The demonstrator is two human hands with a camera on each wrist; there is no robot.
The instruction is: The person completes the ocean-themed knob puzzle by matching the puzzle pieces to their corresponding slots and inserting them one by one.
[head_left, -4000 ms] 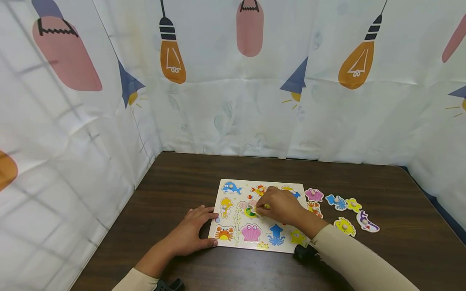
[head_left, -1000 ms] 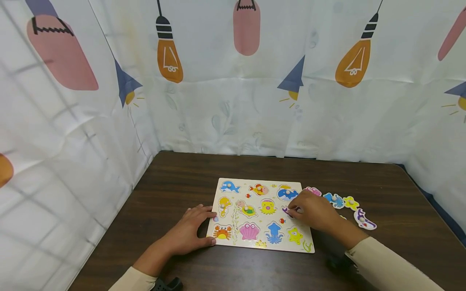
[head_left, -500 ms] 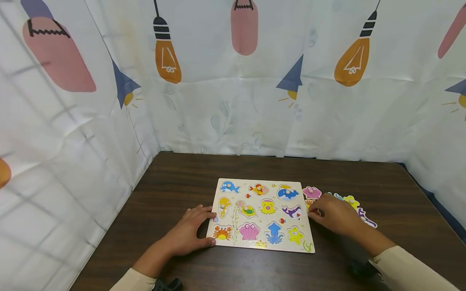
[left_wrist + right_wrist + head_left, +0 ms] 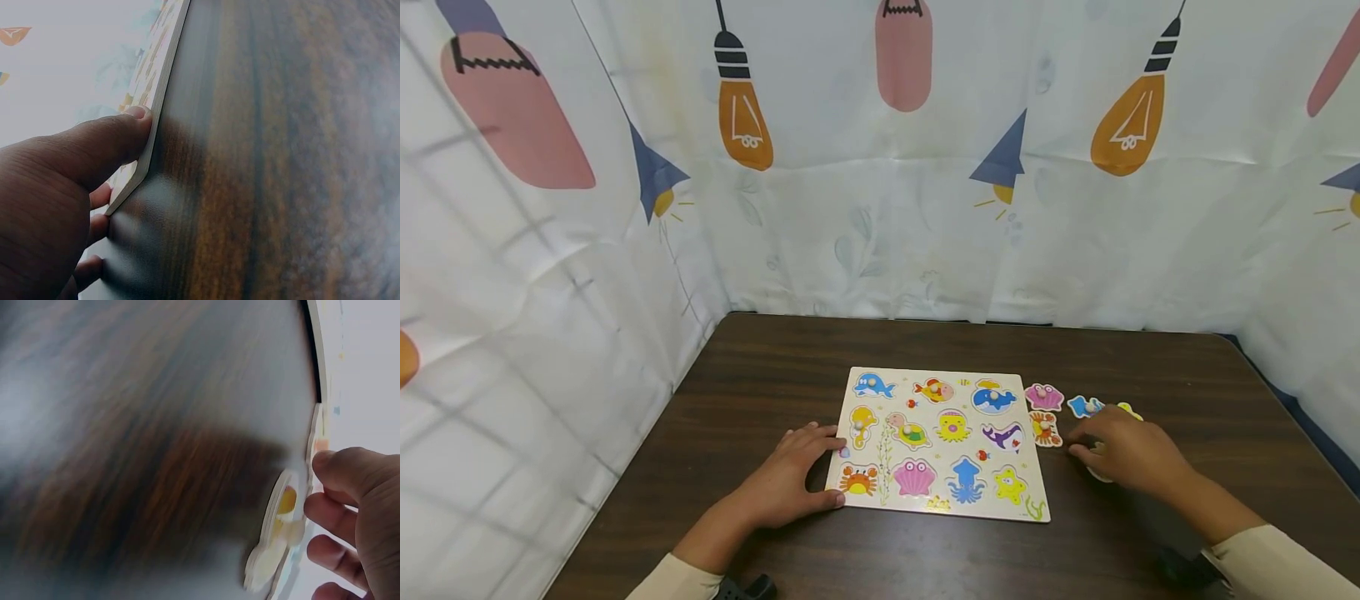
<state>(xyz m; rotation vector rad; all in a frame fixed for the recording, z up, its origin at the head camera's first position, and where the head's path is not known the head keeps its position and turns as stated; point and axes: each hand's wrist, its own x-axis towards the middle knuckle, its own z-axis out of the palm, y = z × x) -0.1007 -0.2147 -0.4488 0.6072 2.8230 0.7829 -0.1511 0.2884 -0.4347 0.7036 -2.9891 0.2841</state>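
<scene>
A wooden peg puzzle board (image 4: 940, 502) with sea animal pictures lies on the table. My left hand (image 4: 790, 479) rests at its left edge, thumb on the near corner and fingers along the side; the thumb (image 4: 134, 128) lies over the rim in the left wrist view. To the right of the board my right hand (image 4: 1131, 450) hovers low over a yellow puzzle piece (image 4: 270, 550) with a round knob. Thumb and fingers are slightly bent and apart from the knob. A crab piece (image 4: 1046, 428) and a pink shell piece (image 4: 1043, 397) lie beside the board.
A blue piece (image 4: 1084, 407) and a yellow starfish piece (image 4: 1129, 410) show partly behind the right hand. Dark wooden tabletop (image 4: 925, 558) surrounds the board. A white curtain (image 4: 887, 225) printed with lamps hangs behind and at the sides.
My right hand has moved from the turtle picture to the purple whale picture, then off the board rightward to the loose pieces. A turtle piece now sits on the board. The left hand stays put.
</scene>
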